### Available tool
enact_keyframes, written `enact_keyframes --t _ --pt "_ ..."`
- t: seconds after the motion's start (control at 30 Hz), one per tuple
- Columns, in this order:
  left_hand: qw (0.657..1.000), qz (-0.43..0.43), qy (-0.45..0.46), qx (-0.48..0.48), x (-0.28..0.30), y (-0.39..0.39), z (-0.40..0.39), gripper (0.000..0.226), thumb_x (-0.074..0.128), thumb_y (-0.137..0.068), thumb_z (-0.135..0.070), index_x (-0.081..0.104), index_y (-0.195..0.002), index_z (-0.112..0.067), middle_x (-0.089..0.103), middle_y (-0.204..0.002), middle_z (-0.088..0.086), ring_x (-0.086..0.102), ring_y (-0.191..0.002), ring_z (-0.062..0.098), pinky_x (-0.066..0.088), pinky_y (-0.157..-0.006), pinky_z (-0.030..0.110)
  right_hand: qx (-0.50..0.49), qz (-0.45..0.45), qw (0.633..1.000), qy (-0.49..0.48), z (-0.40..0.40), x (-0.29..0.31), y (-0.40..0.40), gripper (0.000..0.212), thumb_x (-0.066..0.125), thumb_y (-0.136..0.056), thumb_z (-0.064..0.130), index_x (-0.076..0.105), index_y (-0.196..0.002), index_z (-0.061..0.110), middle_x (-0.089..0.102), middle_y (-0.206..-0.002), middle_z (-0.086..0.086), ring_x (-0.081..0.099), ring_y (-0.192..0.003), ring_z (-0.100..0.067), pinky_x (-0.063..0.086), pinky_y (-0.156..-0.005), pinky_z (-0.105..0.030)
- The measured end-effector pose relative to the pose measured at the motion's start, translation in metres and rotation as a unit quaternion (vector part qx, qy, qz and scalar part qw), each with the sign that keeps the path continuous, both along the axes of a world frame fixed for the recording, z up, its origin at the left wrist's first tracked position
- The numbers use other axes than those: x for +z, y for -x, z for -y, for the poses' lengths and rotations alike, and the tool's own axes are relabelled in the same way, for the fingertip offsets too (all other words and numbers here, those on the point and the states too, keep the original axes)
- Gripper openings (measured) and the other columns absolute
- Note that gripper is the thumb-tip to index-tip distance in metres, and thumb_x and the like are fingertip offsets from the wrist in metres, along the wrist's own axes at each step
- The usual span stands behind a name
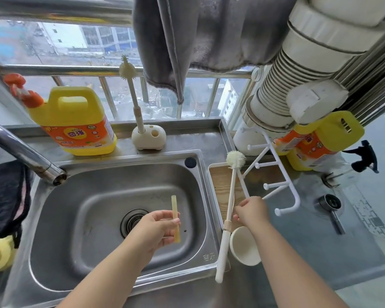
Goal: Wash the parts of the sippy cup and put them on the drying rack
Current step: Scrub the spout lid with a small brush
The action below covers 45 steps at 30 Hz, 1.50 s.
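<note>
A faucet (pixel 27 152) juts in from the left over the steel sink (pixel 111 283). Above the basin the left hand (pixel 156 230) pinches a yellowish straw (pixel 175 215) upright. Just right of the sink rim, the right hand (pixel 251 213) grips a long white brush (pixel 229 196), head up, over the drying rack (pixel 273 187). A white cup (pixel 245 245) lies beside it.

Pale yellow straw (pixel 175 218), white brush (pixel 228 210)
</note>
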<state>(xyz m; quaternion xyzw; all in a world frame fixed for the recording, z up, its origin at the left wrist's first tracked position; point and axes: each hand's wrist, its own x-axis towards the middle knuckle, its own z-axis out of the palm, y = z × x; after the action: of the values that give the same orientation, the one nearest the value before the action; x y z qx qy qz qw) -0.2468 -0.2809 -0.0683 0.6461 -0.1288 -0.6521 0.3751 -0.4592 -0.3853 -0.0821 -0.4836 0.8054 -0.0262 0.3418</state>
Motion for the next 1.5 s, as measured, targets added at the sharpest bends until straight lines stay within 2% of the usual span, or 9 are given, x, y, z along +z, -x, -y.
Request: enact_keyframes --t 0.13,0.33,0.5,0.67,0.8,0.97,1.23,1.37,1.5 --pt "1.000 -0.003 0.005 0.009 0.000 -0.004 0.002 0.011 0.061 -0.089 0.001 0.067 -0.094 -0.007 0.064 -0.085 0.011 0.056 -0.063 0.018 0.052 -0.064 0.029 0.080 -0.020 0.992 0.091 -0.020 0.018 -0.003 0.020 0.055 -0.094 0.017 0.060 -0.112 0.012 0.066 -0.104 -0.005 0.056 -0.080 -0.015 0.045 -0.060 -0.021" --pt "0.998 -0.003 0.044 0.053 0.019 -0.027 0.006 0.012 0.059 -0.090 0.000 0.067 -0.095 -0.006 0.060 -0.082 0.007 0.057 -0.067 0.018 0.053 -0.062 0.029 0.199 0.090 0.960 0.175 -0.026 0.039 -0.062 0.020 0.060 -0.091 0.026 0.063 -0.109 0.019 0.061 -0.086 0.006 0.056 -0.077 -0.008 0.042 -0.068 -0.016" --pt "0.991 0.012 0.079 0.107 0.036 -0.072 -0.005 0.013 0.063 -0.086 -0.001 0.068 -0.098 -0.005 0.065 -0.090 0.010 0.063 -0.081 0.023 0.055 -0.073 0.036 0.263 0.162 0.936 0.171 0.007 0.059 -0.134 0.026 0.059 -0.093 0.026 0.058 -0.117 0.019 0.052 -0.079 0.013 0.050 -0.071 0.002 0.035 -0.057 -0.003" --pt "0.979 0.046 0.082 0.182 0.032 -0.114 -0.031 0.012 0.066 -0.084 -0.001 0.068 -0.095 -0.004 0.064 -0.081 0.005 0.062 -0.073 0.017 0.052 -0.059 0.029 0.283 0.173 0.922 0.200 0.061 0.069 -0.203 0.048 0.060 -0.092 0.025 0.044 -0.136 0.016 0.056 -0.092 0.004 0.053 -0.091 -0.013 0.041 -0.081 -0.025" --pt "0.970 0.067 0.067 0.225 0.024 -0.140 -0.056 0.010 0.067 -0.084 -0.001 0.070 -0.091 -0.007 0.065 -0.075 0.001 0.061 -0.071 0.015 0.052 -0.056 0.028 0.292 0.178 0.916 0.209 0.095 0.076 -0.250 0.055 0.059 -0.091 0.029 0.038 -0.141 0.019 0.056 -0.097 0.001 0.049 -0.093 -0.017 0.037 -0.083 -0.027" --pt "0.968 0.063 0.039 0.242 0.014 -0.153 -0.079 0.010 0.065 -0.087 -0.005 0.071 -0.091 -0.012 0.064 -0.080 0.001 0.061 -0.074 0.016 0.050 -0.061 0.028 0.274 0.160 0.920 0.231 0.112 0.071 -0.276 0.022 0.059 -0.091 0.026 0.059 -0.111 0.017 0.064 -0.097 -0.005 0.062 -0.094 -0.029 0.050 -0.089 -0.046" --pt "0.962 0.082 0.014 0.258 0.005 -0.158 -0.092 0.012 0.060 -0.090 -0.001 0.069 -0.091 -0.009 0.063 -0.081 0.005 0.061 -0.071 0.018 0.050 -0.067 0.030 0.292 0.154 0.893 0.307 0.115 0.092 -0.277 0.022 0.055 -0.096 0.021 0.064 -0.113 0.010 0.062 -0.093 -0.004 0.053 -0.071 -0.015 0.037 -0.060 -0.017" --pt "0.960 0.081 0.026 0.266 0.010 -0.158 -0.092 0.008 0.059 -0.090 0.002 0.065 -0.093 -0.003 0.062 -0.081 0.008 0.064 -0.071 0.019 0.055 -0.065 0.028 0.315 0.149 0.854 0.386 0.114 0.105 -0.268 0.025 0.054 -0.096 0.021 0.064 -0.112 0.004 0.059 -0.108 -0.014 0.055 -0.093 -0.021 0.044 -0.081 -0.028" --pt "0.949 0.103 0.050 0.293 0.020 -0.163 -0.092 0.009 0.054 -0.092 0.002 0.060 -0.091 -0.004 0.059 -0.081 0.009 0.060 -0.068 0.019 0.053 -0.074 0.034 0.337 0.154 0.811 0.452 0.096 0.119 -0.254 0.027 0.045 -0.100 0.025 0.060 -0.102 0.003 0.049 -0.105 -0.013 0.052 -0.095 -0.027 0.046 -0.085 -0.037"
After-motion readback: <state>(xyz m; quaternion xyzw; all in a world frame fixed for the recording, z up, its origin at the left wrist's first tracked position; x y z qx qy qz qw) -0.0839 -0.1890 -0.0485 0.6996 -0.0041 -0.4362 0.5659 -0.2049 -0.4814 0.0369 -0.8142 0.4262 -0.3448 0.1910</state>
